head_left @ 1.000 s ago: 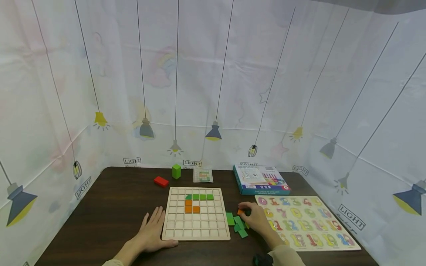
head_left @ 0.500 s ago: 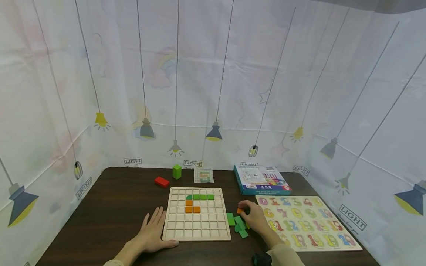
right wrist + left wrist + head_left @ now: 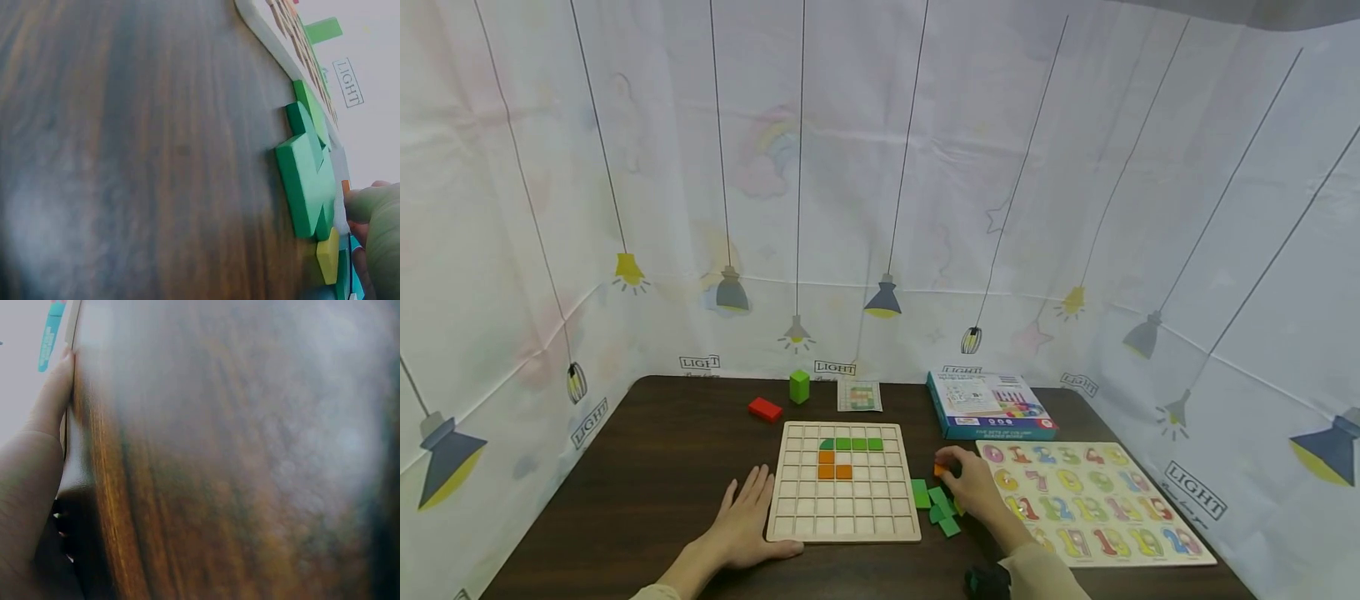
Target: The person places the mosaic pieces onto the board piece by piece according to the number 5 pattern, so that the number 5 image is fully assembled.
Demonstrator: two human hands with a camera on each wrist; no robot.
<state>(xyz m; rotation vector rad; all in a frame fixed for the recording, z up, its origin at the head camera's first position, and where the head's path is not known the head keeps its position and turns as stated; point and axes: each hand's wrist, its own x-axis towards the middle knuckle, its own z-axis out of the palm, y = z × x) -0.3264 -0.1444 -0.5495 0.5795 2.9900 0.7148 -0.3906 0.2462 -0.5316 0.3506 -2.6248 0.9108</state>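
Observation:
My left hand [image 3: 737, 527] lies flat on the table, fingers spread along the left side of a wooden grid board [image 3: 805, 507], thumb at its lower corner. On the board sit a row of green pieces [image 3: 858, 445] and several orange squares [image 3: 826, 472]. To the right of the board, my right hand [image 3: 976, 485] pinches a small orange block [image 3: 939, 470] between thumb and fingertips. Just below that hand lies a loose cluster of green blocks [image 3: 939, 503]. The right wrist view shows these green blocks [image 3: 305, 181] close up, with a yellow block [image 3: 328, 255] beside them.
A number puzzle board [image 3: 1093, 500] lies right of my right hand, with a blue game box [image 3: 992, 408] behind it. Toward the back are a red block [image 3: 765, 408], an upright green block [image 3: 799, 387] and a pattern card [image 3: 859, 396].
My right hand and the orange block have shifted very slightly up and left. My left hand stays in place beside the board, and the pieces on the board are the same.

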